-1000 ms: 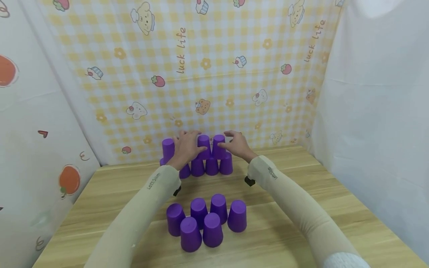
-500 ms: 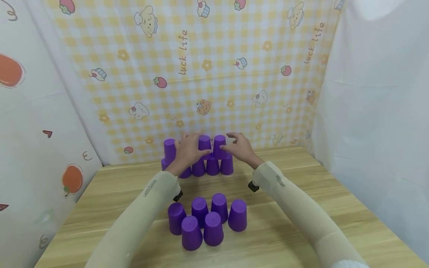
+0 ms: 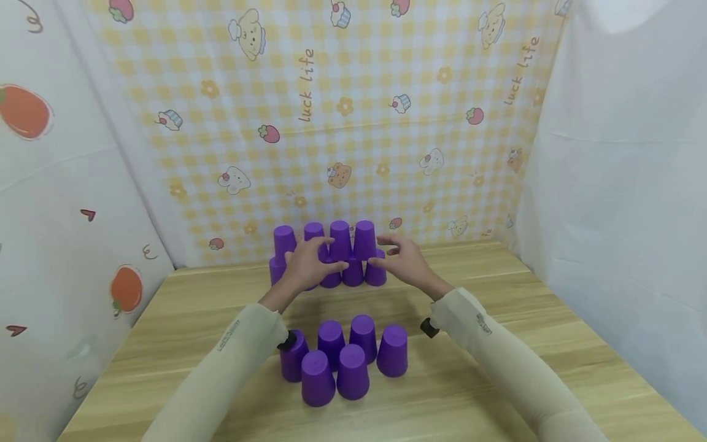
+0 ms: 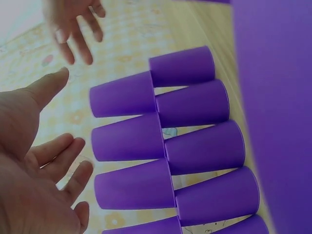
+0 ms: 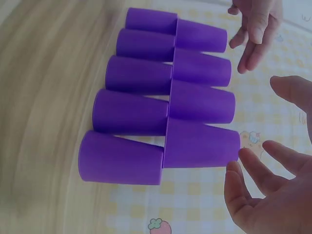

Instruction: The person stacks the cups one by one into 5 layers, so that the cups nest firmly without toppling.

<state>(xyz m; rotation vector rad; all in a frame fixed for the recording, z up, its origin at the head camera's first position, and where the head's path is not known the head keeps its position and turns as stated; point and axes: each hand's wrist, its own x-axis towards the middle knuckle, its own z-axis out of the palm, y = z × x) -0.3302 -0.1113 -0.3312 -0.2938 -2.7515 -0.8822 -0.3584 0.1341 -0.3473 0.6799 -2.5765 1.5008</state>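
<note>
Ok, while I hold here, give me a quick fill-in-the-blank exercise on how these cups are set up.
1. The bottom row of cups by the patterned cloth is made of ____ cups.
2. The upper row of cups resting on it has ____ cups.
3. The separate group of cups nearer the person on the table numbers ____.
4. All the cups are the same colour: ____.

Missing words: five; four; six; purple.
</note>
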